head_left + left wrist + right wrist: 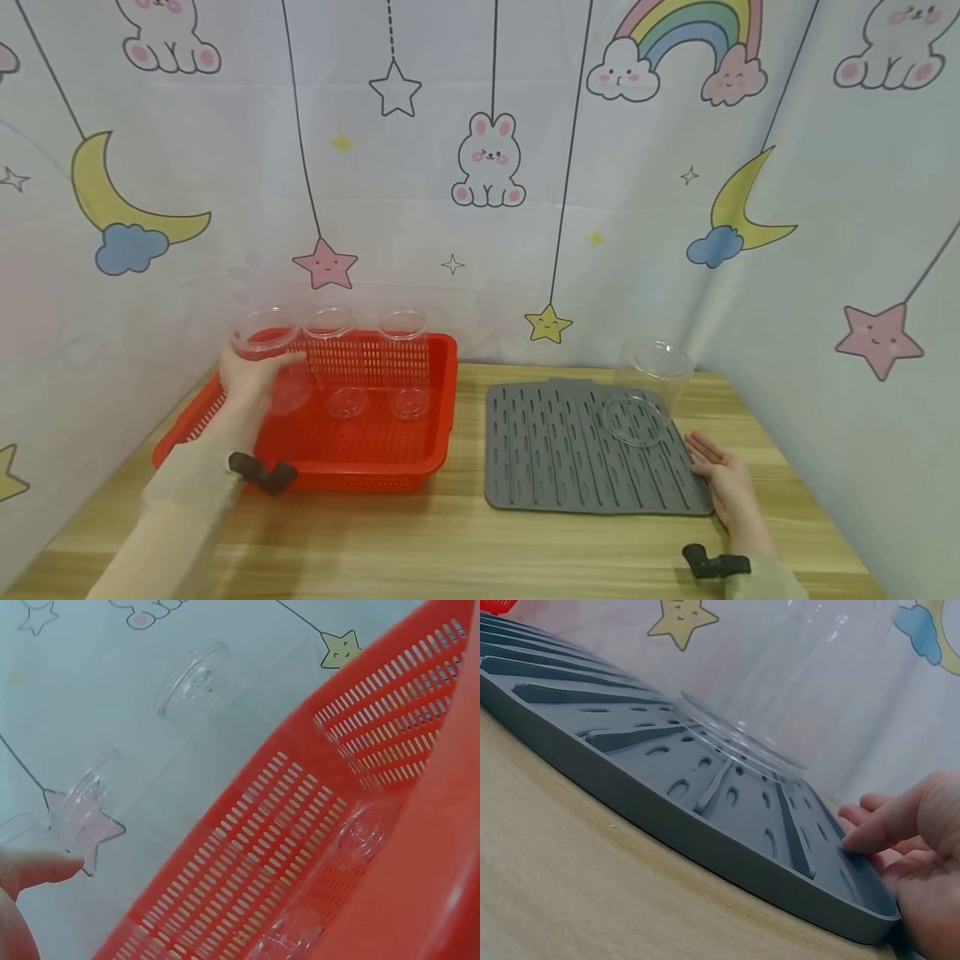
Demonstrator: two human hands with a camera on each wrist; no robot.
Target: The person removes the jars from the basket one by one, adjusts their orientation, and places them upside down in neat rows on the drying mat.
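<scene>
My left hand (251, 375) grips a tall clear cup (272, 321) at the left of the red basket (435, 442), its thumb lying across the cup's near side. Two more clear cups, a middle one (330, 321) and a right one (405, 323), stand upright in the basket. In the left wrist view only the thumb (41, 870) and part of the palm show. A wider clear cup (652, 387) rests on the grey drying mat (551, 450), apparently rim down. Beside the mat's right edge, my right hand (726, 483) touches it with relaxed fingers, palm turned inward.
Basket and mat lie side by side on a wooden table (465, 550), with a strip of tabletop between them. A printed curtain (450, 167) stands close behind both and along the sides. The basket's walls (262, 817) rise around the cups.
</scene>
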